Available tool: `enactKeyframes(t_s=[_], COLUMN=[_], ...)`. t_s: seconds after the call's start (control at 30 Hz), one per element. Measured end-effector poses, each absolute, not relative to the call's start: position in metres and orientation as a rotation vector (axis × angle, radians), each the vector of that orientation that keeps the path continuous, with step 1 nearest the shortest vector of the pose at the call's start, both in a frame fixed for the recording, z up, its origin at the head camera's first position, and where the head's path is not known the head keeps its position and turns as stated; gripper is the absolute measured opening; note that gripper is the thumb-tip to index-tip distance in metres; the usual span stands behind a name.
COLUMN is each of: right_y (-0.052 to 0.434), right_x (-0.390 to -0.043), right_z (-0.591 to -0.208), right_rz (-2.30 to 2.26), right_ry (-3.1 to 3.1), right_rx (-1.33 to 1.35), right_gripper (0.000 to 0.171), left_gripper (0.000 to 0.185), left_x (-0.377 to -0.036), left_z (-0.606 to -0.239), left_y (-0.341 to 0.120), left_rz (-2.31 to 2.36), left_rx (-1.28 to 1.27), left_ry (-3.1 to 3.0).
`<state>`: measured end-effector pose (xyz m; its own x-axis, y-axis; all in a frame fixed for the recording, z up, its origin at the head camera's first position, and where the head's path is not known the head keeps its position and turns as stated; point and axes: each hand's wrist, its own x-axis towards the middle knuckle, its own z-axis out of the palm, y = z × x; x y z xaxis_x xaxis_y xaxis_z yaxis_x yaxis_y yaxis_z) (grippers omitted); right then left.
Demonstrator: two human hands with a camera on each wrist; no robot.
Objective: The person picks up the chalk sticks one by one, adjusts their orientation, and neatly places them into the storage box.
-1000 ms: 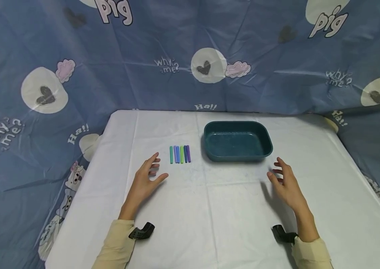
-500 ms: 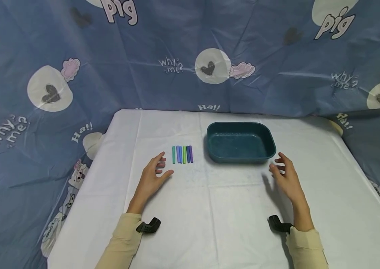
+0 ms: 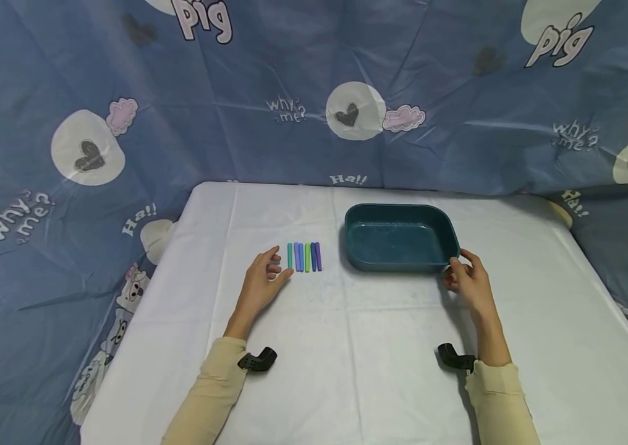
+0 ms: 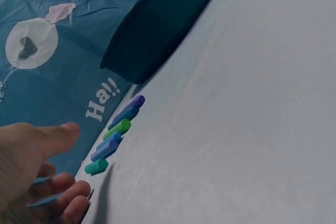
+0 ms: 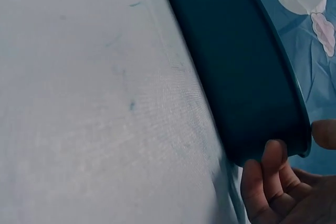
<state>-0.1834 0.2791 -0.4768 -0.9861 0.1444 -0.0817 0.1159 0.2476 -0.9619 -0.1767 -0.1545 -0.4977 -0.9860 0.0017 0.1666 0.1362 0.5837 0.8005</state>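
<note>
Honestly, risks from here:
right hand [image 3: 471, 281]: your fingers curl on the teal tray [image 3: 400, 237] corner; it could skid.
left hand [image 3: 263, 281]: spread loose, could scatter the crayons [image 3: 303, 256].

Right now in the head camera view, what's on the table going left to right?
Left hand → row of coloured sticks → dark teal tray → right hand, at the tray's near right corner.

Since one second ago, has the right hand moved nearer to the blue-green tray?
Yes. The right hand has moved forward to the near right corner of the tray, and its fingers now touch the rim there.
</note>
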Motion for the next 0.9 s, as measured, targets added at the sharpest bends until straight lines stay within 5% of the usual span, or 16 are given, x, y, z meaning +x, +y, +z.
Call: enactKeyframes(t_s=[0.9], right_y=[0.271], right_x=[-0.192], right_z=[-0.480], right_rz=[2.080], right_ry=[-2.240], right_rx=[-0.444], right_gripper=[0.057], left_gripper=[0.048], left_x=[-0.210], left_z=[-0.496], left_y=[-0.146], left_rz=[-0.952], left_rx=[-0.067], left_ry=[-2.840])
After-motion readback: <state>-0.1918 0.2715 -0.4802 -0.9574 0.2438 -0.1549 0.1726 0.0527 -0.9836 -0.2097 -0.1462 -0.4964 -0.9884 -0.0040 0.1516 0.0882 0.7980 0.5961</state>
